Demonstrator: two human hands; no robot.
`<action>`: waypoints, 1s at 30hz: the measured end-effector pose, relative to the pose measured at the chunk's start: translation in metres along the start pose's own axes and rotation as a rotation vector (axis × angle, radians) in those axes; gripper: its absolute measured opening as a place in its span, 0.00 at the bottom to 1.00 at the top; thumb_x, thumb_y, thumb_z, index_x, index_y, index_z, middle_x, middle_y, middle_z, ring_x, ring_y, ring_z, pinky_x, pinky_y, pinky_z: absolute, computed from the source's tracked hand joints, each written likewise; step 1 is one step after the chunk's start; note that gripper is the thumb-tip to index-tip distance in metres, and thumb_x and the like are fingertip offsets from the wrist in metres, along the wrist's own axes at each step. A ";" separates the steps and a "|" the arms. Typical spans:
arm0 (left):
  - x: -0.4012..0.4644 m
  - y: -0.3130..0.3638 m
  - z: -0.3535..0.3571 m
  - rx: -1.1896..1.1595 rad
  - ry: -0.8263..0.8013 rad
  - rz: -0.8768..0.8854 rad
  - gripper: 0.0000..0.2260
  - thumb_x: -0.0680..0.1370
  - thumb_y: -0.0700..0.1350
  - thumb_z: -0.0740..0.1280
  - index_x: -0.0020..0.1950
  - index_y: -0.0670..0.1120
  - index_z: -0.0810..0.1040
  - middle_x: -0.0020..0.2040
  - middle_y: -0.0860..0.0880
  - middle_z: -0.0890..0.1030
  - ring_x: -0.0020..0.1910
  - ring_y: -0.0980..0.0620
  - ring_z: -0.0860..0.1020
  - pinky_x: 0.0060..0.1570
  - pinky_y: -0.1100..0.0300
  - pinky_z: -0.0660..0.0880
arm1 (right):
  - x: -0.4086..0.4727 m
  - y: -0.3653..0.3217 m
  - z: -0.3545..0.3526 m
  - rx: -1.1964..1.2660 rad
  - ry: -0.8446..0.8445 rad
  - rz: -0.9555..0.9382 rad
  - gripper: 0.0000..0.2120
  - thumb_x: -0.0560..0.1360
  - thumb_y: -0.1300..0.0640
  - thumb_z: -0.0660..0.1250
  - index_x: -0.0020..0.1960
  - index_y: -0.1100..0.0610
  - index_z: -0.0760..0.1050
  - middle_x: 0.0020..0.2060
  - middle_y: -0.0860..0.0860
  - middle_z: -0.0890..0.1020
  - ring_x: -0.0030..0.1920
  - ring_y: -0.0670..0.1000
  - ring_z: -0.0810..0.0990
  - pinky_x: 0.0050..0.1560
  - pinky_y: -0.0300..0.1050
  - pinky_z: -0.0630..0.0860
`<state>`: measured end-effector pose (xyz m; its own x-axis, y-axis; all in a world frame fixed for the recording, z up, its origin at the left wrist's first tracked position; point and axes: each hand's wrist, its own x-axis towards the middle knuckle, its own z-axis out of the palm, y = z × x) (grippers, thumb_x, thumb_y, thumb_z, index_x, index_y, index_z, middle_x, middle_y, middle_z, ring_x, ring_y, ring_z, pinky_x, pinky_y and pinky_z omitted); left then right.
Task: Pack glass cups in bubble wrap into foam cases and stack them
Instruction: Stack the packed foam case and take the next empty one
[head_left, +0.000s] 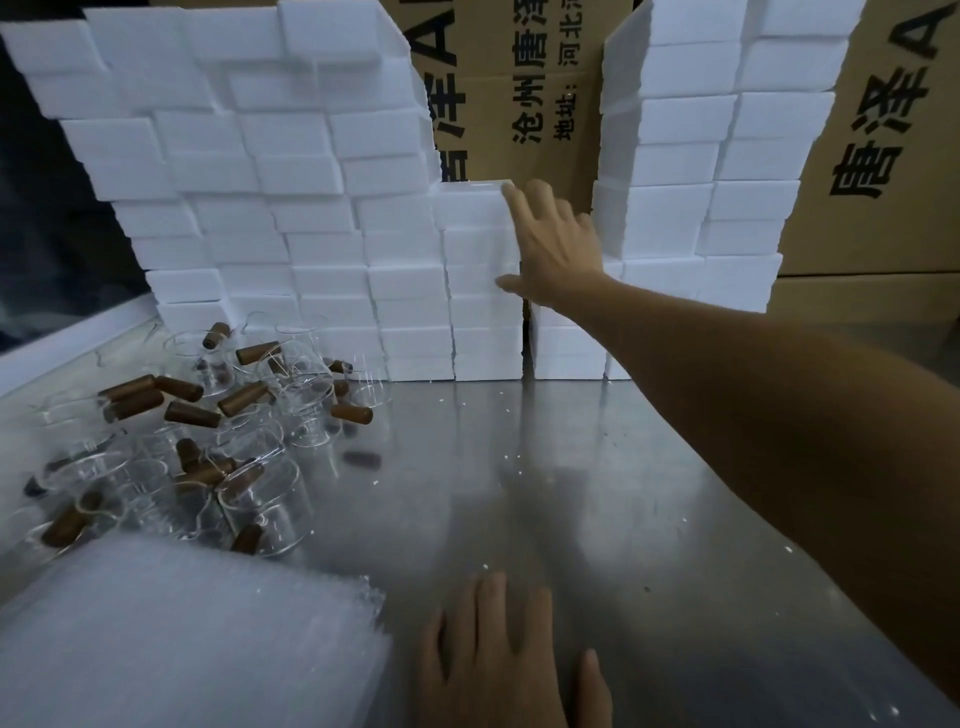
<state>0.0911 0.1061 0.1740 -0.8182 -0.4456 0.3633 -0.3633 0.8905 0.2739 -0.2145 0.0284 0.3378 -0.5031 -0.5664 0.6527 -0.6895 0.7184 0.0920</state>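
A wall of white foam cases (249, 171) is stacked along the back of the metal table (545, 467). My right hand (550, 249) reaches out with straight fingers and touches the right side of the topmost case (470, 208) of a shorter column in the middle. My left hand (498, 654) lies flat on the table near the front edge. A heap of clear glass cups with brown wooden handles (208, 431) lies at the left. A pile of bubble wrap sheets (171, 634) sits at the front left, beside my left hand.
A second stack of foam cases (717, 156) rises at the back right. Brown cardboard boxes with black print (519, 88) stand behind the stacks. Small white foam crumbs dot the table.
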 end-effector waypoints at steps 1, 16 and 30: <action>0.000 -0.001 0.001 0.003 -0.004 0.002 0.22 0.59 0.60 0.59 0.38 0.50 0.86 0.44 0.44 0.85 0.42 0.46 0.85 0.41 0.45 0.81 | 0.006 -0.006 -0.001 -0.031 -0.013 -0.034 0.49 0.67 0.42 0.78 0.77 0.52 0.52 0.72 0.59 0.62 0.60 0.63 0.75 0.59 0.58 0.74; 0.004 -0.008 0.013 0.047 0.060 0.021 0.20 0.59 0.62 0.60 0.36 0.52 0.85 0.42 0.46 0.85 0.39 0.47 0.85 0.47 0.52 0.76 | 0.048 -0.032 0.017 0.187 -0.058 0.224 0.37 0.75 0.48 0.73 0.75 0.49 0.54 0.70 0.61 0.63 0.41 0.56 0.77 0.38 0.46 0.72; 0.007 -0.009 0.018 0.049 0.144 0.049 0.19 0.59 0.63 0.60 0.34 0.52 0.84 0.40 0.46 0.85 0.38 0.48 0.85 0.44 0.52 0.79 | 0.053 -0.042 0.016 0.256 0.026 0.214 0.43 0.73 0.59 0.72 0.78 0.46 0.49 0.74 0.61 0.57 0.38 0.55 0.76 0.38 0.47 0.74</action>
<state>0.0807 0.0967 0.1577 -0.7644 -0.4068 0.5003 -0.3487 0.9134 0.2099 -0.2208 -0.0382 0.3564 -0.6397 -0.4005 0.6561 -0.6794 0.6938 -0.2389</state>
